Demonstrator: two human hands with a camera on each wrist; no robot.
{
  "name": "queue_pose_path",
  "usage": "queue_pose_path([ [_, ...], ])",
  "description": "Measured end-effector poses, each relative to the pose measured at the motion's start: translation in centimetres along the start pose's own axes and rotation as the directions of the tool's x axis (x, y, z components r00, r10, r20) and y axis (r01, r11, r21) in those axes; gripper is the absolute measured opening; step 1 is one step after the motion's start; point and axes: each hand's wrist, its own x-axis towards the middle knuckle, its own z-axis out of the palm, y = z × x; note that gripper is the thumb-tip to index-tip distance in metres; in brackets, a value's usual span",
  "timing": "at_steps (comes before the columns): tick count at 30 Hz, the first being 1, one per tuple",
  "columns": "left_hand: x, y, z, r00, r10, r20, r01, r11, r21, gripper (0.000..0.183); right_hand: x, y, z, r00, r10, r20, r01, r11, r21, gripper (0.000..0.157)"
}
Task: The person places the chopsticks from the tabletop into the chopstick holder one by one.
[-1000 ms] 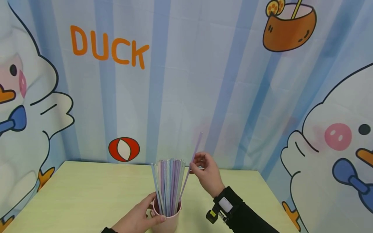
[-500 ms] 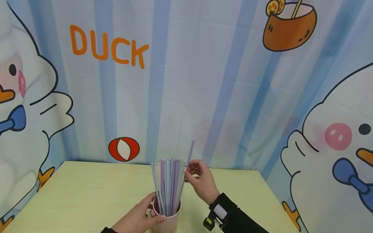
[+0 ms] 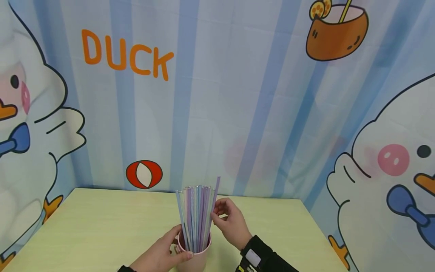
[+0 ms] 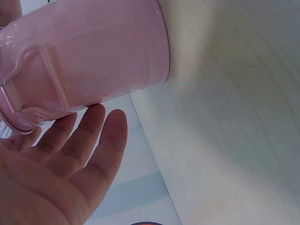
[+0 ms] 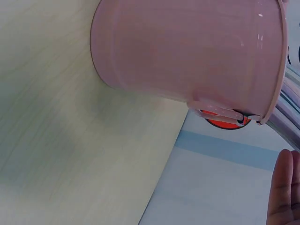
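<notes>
A pink bucket-shaped cup (image 3: 194,262) stands on the table at the bottom middle of the head view, packed with upright drinking straws (image 3: 195,215) in blue, clear, pink and purple. My left hand (image 3: 163,250) holds the cup near its rim, thumb in front and fingers behind. In the left wrist view its fingers (image 4: 112,136) touch the cup's side, by a small pink handle (image 4: 58,86). My right hand (image 3: 232,223) pinches a purple straw (image 3: 217,187) at the bundle's right side. That straw's top rises above the others; its lower end is hidden.
The pale yellow table (image 3: 112,223) spreads around the cup. Behind it hangs a blue-and-white striped curtain (image 3: 221,94) printed with cartoon ducks and the word DUCK. A dark wrist camera band (image 3: 253,257) sits on the right wrist.
My right hand has come down and to the left with the purple straw, which sinks lower along the bundle. My left hand and the cup stay put.
</notes>
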Motion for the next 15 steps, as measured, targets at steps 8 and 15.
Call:
queue_pose_path([
  [8,-0.1,0.0,-0.1,1.0,0.011,-0.008,-0.01,1.0,0.014,0.081,0.3,4.2,1.1,1.0,0.0,0.017,0.0,1.0,-0.027,0.023],
  [15,0.0,-0.1,-0.1,1.0,0.012,-0.008,-0.011,1.0,0.015,0.08,-0.2,5.6,1.4,0.998,0.024,0.061,-0.023,1.0,-0.003,0.023],
])
